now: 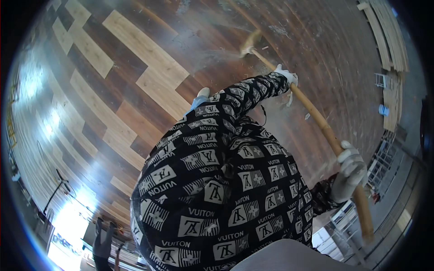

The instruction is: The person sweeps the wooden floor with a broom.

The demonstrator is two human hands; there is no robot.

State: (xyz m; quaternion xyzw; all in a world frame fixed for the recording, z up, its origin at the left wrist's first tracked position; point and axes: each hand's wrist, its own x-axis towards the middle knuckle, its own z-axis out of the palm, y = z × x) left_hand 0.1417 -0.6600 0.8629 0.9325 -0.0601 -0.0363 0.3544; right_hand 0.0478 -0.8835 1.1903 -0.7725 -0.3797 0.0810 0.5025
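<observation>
Wooden plank floor [135,67], mixed dark and pale boards, glossy with glare at left, dust and pale debris [280,30] on it, broom head [250,44] touching floor, stacked pale planks [389,31] at far right.

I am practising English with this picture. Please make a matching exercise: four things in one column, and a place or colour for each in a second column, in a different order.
Things:
1. broom head
2. right hand
3. left hand
4. floor

Descriptions:
A. light and dark wooden planks
B. grips the pole low, near its end
C. pale bristles touching the floor
D. grips the pole high, nearer the bristles

Pairs: 1-C, 2-B, 3-D, 4-A
</observation>
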